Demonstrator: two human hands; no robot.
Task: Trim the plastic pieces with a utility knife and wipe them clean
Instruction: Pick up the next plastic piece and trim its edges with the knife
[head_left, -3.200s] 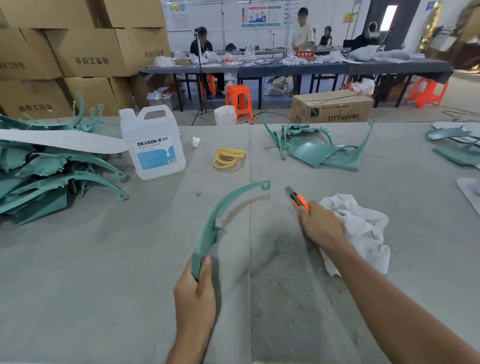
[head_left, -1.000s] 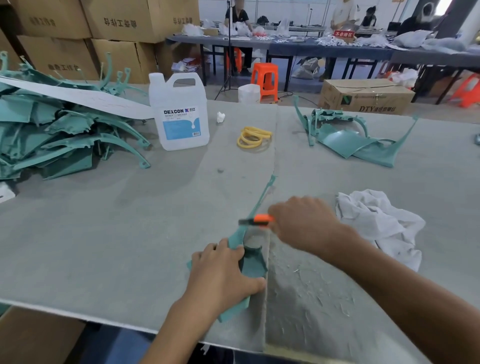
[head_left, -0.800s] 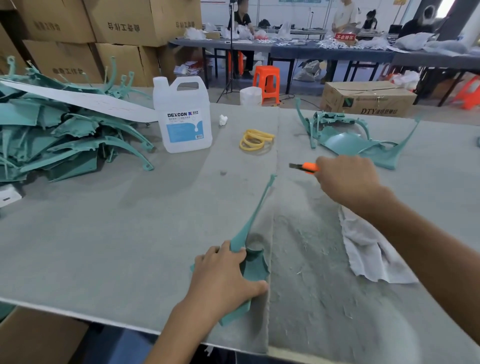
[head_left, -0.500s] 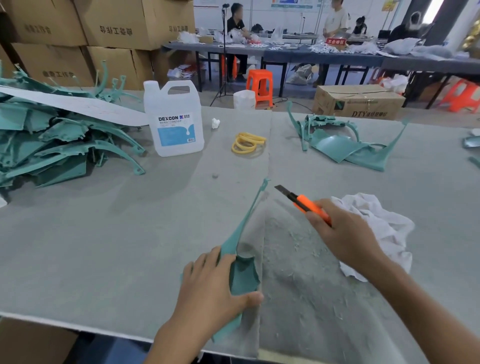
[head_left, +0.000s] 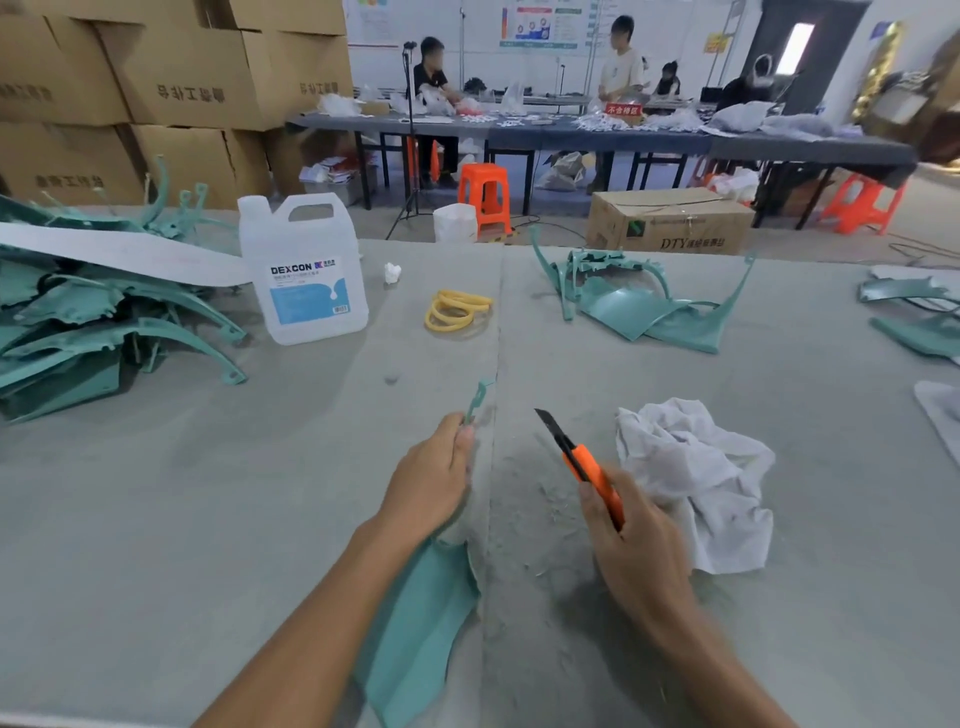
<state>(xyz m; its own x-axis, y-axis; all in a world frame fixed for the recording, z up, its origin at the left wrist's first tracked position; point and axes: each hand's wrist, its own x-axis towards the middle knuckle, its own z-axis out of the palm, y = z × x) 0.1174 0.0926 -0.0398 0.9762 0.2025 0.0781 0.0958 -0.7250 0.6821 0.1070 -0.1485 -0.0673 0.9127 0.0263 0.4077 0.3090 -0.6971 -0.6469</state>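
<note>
We held teal plastic piece (head_left: 415, 623) left of white rag (head_left: 696, 478), left hand (head_left: 431, 483) curled round its arm, likely steadying edge. Right hand (head_left: 639, 561) beside rag clasped orange utility knife (head_left: 582, 457), blade off piece.

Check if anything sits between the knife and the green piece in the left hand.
Nothing visible. Only shaving-strewn mat lies between the knife in the right hand and the green piece in the left hand; the cloth sits off right.

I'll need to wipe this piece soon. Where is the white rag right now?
In the head view the white rag lies crumpled on the grey table, right of centre, just beyond the right hand holding the orange knife.
</note>
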